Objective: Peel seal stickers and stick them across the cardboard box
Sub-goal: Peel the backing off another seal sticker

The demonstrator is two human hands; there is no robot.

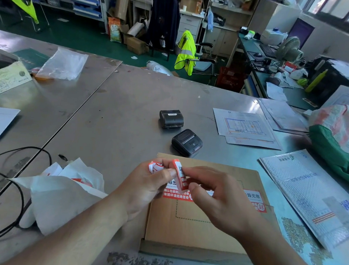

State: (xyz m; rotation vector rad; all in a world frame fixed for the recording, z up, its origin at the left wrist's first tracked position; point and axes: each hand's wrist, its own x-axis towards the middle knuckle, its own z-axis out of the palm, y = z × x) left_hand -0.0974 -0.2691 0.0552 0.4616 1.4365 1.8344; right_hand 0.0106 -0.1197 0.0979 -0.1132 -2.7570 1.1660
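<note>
Seal sticker (179, 174) is in the air just above the far edge of the cardboard box (193, 232). It's curled over, with the left hand (148, 184) pinching the top and the right hand (220, 198) pinching the lower end. The left also has some crumpled red-and-white scraps bunched in its fingers. Honestly, the risk I see is the sticky side folding onto itself or grabbing those scraps, since it's already bent and both thumbs are right on it. It could also tear if the ends get tugged apart too hard, or land crooked next to the stuck sticker (252, 198) already lying across the box top. Surface is a scuffed steel table (119, 107), with a heap of white backing paper (64, 188) and a black cable (19, 183) on the left. Two small black printers (171, 118) sit beyond the box, and there's a bubble mailer (315, 193) on the right. Room behind is a cluttered office with desks, a fan (289, 48) and a hi-vis vest (186, 51) over a chair.
</note>
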